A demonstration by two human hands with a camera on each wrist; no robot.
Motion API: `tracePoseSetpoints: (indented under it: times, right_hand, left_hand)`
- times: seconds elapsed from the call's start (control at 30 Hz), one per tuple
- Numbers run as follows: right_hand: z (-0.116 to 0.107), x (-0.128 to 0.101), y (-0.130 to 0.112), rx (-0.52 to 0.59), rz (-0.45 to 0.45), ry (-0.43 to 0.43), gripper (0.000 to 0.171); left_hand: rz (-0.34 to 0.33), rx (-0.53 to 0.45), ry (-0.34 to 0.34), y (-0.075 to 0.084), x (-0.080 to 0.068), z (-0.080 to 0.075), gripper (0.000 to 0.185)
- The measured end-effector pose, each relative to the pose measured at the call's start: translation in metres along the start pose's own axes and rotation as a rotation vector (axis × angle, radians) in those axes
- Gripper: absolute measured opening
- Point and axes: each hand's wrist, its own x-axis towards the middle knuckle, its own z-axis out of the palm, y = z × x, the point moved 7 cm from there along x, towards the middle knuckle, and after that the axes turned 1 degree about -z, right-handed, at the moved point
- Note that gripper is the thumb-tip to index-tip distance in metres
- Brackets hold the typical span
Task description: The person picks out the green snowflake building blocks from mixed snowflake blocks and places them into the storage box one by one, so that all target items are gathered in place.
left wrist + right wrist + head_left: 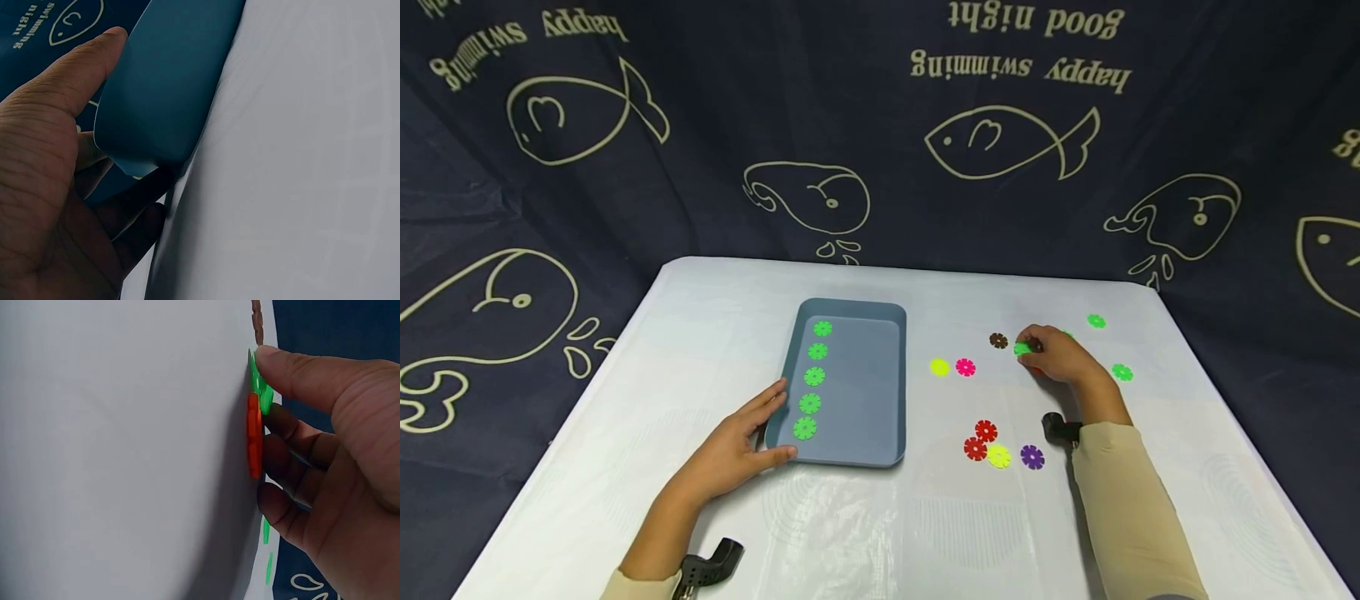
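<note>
My left hand [730, 454] rests at the near left corner of the blue-grey tray [861, 383], fingers extended along its left side and thumb at the front rim. The left wrist view shows the thumb [94, 59] against the tray's wall [172, 81]. A column of several green notched discs [814, 376] lies down the tray's left side. Over the table to the right, my right hand [1060, 354] pinches a tilted green notched disc [267, 400] between thumb and fingers. An orange-red disc [254, 437] is right below it, mostly hidden by the hand in the head view.
Near the right hand lie a brown disc [998, 341], a pink disc [966, 367] and a yellow disc [939, 367]. Farther right are green discs [1122, 372]. Closer in sit red discs [975, 448], another yellow disc [999, 457] and a purple disc [1032, 457]. A dark printed curtain [887, 125] hangs behind.
</note>
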Motion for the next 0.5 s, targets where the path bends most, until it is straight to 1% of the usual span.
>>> tracePoseSetpoints:
  times: [0.17, 0.3, 0.5]
  right_hand:
    - [-0.002, -0.001, -0.005, 0.016, -0.003, 0.007, 0.023]
    - [-0.003, 0.000, -0.012, 0.010, -0.032, 0.019, 0.025]
    - [-0.004, 0.004, -0.023, 0.033, -0.074, 0.035, 0.028]
  left_hand:
    - [-0.001, 0.014, 0.000, 0.000, 0.000, 0.000, 0.096]
    - [-0.007, 0.014, -0.004, 0.000, 0.000, 0.000, 0.096]
    - [-0.006, 0.009, -0.003, -0.001, 0.000, 0.000, 0.095]
